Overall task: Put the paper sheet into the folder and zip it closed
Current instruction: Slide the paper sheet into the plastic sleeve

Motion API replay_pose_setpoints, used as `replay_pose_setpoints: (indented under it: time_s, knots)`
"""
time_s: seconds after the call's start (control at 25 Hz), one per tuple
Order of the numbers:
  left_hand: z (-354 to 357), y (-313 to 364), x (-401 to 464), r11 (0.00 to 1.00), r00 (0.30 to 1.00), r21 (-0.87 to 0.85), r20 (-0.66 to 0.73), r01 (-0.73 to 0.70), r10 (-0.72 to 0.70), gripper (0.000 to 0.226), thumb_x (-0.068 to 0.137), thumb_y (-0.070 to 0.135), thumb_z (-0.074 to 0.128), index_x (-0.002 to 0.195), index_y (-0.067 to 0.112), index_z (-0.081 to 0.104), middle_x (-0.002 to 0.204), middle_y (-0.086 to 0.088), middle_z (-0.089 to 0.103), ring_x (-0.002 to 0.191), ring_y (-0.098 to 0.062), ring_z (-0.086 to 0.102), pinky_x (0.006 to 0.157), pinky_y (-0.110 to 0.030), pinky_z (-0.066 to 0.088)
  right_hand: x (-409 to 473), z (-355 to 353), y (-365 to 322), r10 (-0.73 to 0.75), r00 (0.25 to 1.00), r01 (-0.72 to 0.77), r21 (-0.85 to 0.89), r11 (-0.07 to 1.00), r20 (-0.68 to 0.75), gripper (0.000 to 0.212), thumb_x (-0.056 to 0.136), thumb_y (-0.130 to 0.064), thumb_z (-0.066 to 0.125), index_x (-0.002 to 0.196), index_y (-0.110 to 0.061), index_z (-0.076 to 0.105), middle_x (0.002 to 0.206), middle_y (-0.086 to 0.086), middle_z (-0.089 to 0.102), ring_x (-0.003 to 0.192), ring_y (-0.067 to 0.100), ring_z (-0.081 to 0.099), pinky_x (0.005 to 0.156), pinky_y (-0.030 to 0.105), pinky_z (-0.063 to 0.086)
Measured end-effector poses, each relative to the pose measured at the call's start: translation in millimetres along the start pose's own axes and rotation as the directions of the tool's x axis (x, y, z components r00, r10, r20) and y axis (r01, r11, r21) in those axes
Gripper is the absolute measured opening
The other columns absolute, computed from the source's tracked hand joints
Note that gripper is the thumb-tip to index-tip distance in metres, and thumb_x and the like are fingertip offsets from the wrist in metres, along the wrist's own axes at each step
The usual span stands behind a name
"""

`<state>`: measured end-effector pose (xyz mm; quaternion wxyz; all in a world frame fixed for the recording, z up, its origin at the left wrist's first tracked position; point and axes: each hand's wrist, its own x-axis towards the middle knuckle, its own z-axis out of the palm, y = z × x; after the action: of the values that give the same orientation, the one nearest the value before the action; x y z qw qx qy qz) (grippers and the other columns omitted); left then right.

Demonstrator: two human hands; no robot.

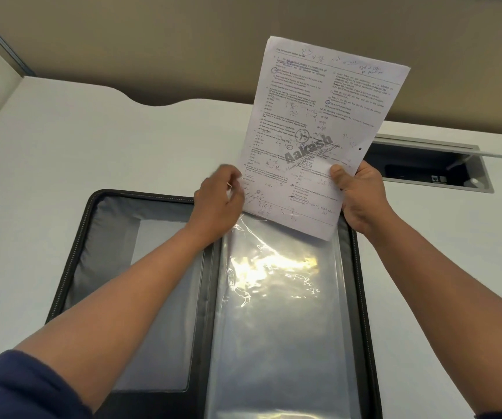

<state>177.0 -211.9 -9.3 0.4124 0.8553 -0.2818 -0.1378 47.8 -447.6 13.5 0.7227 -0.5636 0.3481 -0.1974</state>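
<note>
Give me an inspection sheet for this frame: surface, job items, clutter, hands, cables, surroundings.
Surface: white desk, wavy cut-out along the far edge.
Job's things: folder lies open and flat, unzipped; clear sleeve on its right half, glare on the plastic. Sheet is held upright, its lower edge at the sleeve's top, not yet inside.
Clutter: nothing seen.
Hands: left hand pinches the sleeve's top edge at the sheet's left side; right hand grips the sheet's lower right edge.
Cables: nothing seen.
Surroundings: open desk hatch at right, lid raised, contents unclear; beige wall behind.
</note>
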Motion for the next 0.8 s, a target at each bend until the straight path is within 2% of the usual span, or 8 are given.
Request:
replay_pose_setpoints:
  time_s: [0.04, 0.12, 0.2, 0.28, 0.4, 0.52, 0.64, 0.8]
  knots:
    - [-3.5, -0.6, 5.1, 0.986, 0.996, -0.140, 0.008, 0.092, -0.092, 0.033, 0.103, 0.018, 0.054, 0.135, 0.018, 0.049, 0.128, 0.001, 0.056, 0.112, -0.018, 0.055, 0.098, -0.035, 0.043, -0.1, 0.2, -0.1, 0.001, 1.000, -0.001, 0.001, 1.000, 0.002, 0.021, 0.100, -0.004, 0.061, 0.111, -0.019, 0.072, 0.107, -0.003, 0.080, 0.099, 0.020, 0.077, 0.077, 0.034, 0.063]
    - [-10.2, -0.8, 13.8, 0.902, 0.963, -0.344, 0.154, 0.261, -0.220, 0.042, 0.106, 0.017, 0.052, 0.147, 0.019, 0.042, 0.143, -0.001, 0.050, 0.119, -0.013, 0.055, 0.099, -0.028, 0.044, 0.0, 0.0, -0.6, 0.000, 1.000, 0.000, 0.001, 1.000, 0.012, 0.022, 0.100, -0.004, 0.060, 0.111, -0.019, 0.072, 0.110, -0.002, 0.080, 0.102, 0.021, 0.076, 0.078, 0.035, 0.063]
    - [-15.3, -2.2, 20.6, 0.833, 0.931, -0.441, 0.293, 0.333, -0.218, 0.035, 0.107, 0.009, 0.048, 0.141, 0.017, 0.050, 0.131, -0.002, 0.065, 0.108, -0.007, 0.066, 0.095, -0.023, 0.050, 0.4, -0.1, -2.6, 0.004, 1.000, -0.004, 0.006, 1.000, 0.019, 0.023, 0.100, -0.004, 0.061, 0.112, -0.020, 0.072, 0.112, -0.002, 0.079, 0.103, 0.022, 0.075, 0.080, 0.037, 0.063]
    - [-19.4, -3.8, 26.6, 0.846, 0.913, -0.416, 0.366, 0.335, -0.181, 0.033, 0.106, -0.001, 0.044, 0.132, 0.017, 0.057, 0.120, -0.003, 0.072, 0.104, -0.008, 0.070, 0.096, -0.026, 0.055, 1.1, -0.8, -3.8, 0.018, 0.999, -0.018, 0.013, 1.000, 0.026, 0.023, 0.100, -0.004, 0.061, 0.113, -0.020, 0.072, 0.113, -0.001, 0.079, 0.104, 0.022, 0.075, 0.081, 0.039, 0.064]
    - [-25.8, -4.7, 35.1, 0.858, 0.869, -0.366, 0.466, 0.360, -0.165, 0.033, 0.103, -0.008, 0.044, 0.121, 0.014, 0.062, 0.122, -0.010, 0.072, 0.112, -0.024, 0.069, 0.097, -0.035, 0.056, 1.5, -3.0, -4.4, 0.054, 0.997, -0.055, 0.015, 0.998, 0.050, 0.024, 0.100, -0.004, 0.061, 0.115, -0.020, 0.071, 0.117, 0.000, 0.078, 0.105, 0.024, 0.075, 0.079, 0.040, 0.064]
    - [-31.5, -3.8, 42.5, 0.873, 0.838, -0.308, 0.515, 0.379, -0.182, 0.029, 0.102, -0.008, 0.050, 0.109, 0.013, 0.067, 0.115, -0.007, 0.075, 0.109, -0.024, 0.072, 0.089, -0.033, 0.061, 2.1, -4.7, -6.1, 0.070, 0.995, -0.071, 0.006, 0.997, 0.064, 0.025, 0.100, -0.005, 0.060, 0.117, -0.019, 0.071, 0.119, 0.001, 0.077, 0.105, 0.024, 0.075, 0.077, 0.040, 0.064]
    - [-34.8, -4.7, 47.9, 0.885, 0.816, -0.255, 0.541, 0.390, -0.204, 0.028, 0.100, -0.009, 0.055, 0.119, 0.007, 0.067, 0.116, -0.010, 0.075, 0.106, -0.020, 0.073, 0.087, -0.032, 0.062, 2.8, -4.4, -7.9, 0.074, 0.995, -0.074, -0.008, 0.997, 0.064, 0.025, 0.100, -0.005, 0.060, 0.118, -0.019, 0.070, 0.119, 0.001, 0.077, 0.104, 0.025, 0.075, 0.078, 0.042, 0.064]
    - [-36.4, -2.7, 51.7, 0.950, 0.812, -0.153, 0.566, 0.272, -0.142, 0.039, 0.097, -0.009, 0.058, 0.131, 0.011, 0.065, 0.121, -0.007, 0.075, 0.108, -0.014, 0.072, 0.094, -0.025, 0.057, 3.2, -3.9, -10.8, 0.067, 0.995, -0.065, -0.036, 0.997, 0.076, 0.025, 0.100, -0.005, 0.060, 0.114, -0.022, 0.072, 0.117, 0.000, 0.078, 0.104, 0.024, 0.075, 0.080, 0.042, 0.064]
